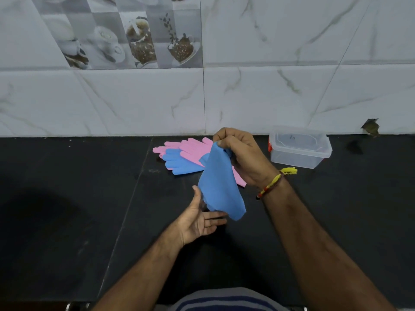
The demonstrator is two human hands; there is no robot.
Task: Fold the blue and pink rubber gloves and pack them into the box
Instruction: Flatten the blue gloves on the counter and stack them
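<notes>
Black stone counter (67, 198) against a marble-tiled wall (292, 86). The right hand (240, 153), raised above the counter, pinches one end of a blue glove (219, 189) between thumb and curled fingers; the glove hangs with its long axis running from that grip down toward the viewer, its lower edge touching the left hand (199, 218), palm up, fingers loosely spread. Which end is gripped cannot be told. Behind, pink gloves (190, 149) and another blue glove (179, 163) lie overlapped, fingers pointing left, partly hidden. A clear box (299, 147), lidded, stands to the right.
</notes>
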